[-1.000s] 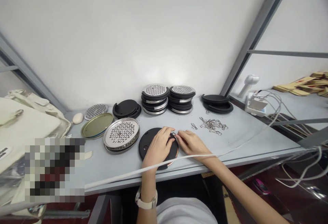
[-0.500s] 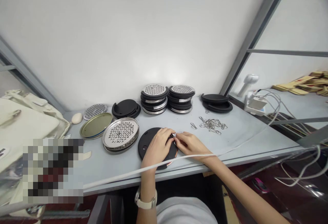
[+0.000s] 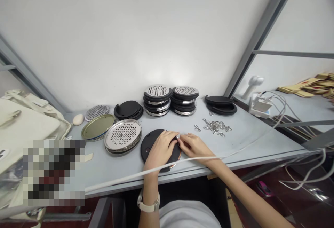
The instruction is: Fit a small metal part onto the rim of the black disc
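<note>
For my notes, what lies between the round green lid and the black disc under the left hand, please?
The head view shows a round, silver, perforated metal plate.

It looks like a workshop, with stacked round plates (image 3: 157,91) in the middle and metal clips (image 3: 216,126) right of them.

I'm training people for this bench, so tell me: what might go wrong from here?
The white cable passes across both arms in view; an arm might snag it.
The round black disc under the left hand lies near the table's front edge and could slip off.
The small shiny metal piece at the fingertips might slip.
</note>
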`<state>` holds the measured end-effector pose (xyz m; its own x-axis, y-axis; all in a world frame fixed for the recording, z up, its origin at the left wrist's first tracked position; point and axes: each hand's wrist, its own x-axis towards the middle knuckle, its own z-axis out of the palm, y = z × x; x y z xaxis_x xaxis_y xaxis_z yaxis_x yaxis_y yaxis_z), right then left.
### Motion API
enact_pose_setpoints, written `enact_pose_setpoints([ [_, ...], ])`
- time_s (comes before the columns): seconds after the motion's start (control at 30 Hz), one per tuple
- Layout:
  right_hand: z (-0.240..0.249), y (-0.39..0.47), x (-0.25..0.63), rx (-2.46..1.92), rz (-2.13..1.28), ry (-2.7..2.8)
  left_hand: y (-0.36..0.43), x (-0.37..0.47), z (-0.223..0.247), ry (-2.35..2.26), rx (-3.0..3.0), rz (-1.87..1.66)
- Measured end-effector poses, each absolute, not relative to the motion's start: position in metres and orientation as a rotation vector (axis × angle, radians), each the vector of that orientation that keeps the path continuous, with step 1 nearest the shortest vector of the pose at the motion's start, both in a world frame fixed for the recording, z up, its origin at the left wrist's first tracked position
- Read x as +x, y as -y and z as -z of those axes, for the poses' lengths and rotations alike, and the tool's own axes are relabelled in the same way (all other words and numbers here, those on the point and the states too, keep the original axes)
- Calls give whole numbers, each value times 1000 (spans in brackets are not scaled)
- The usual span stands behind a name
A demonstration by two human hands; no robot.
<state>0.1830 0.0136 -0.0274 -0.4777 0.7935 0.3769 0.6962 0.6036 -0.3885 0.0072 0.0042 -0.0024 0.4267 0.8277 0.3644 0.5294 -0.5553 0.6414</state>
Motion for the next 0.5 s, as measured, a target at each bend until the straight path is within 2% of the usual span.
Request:
enact_pose_setpoints([
  [0.13,29,-17,184,-1206,-329,2316,-4,8,1,-1145,2242,-936],
  [0.5,26,-13,183,-1132,-257,2305,-4,8,0,-1106,2243,-952],
])
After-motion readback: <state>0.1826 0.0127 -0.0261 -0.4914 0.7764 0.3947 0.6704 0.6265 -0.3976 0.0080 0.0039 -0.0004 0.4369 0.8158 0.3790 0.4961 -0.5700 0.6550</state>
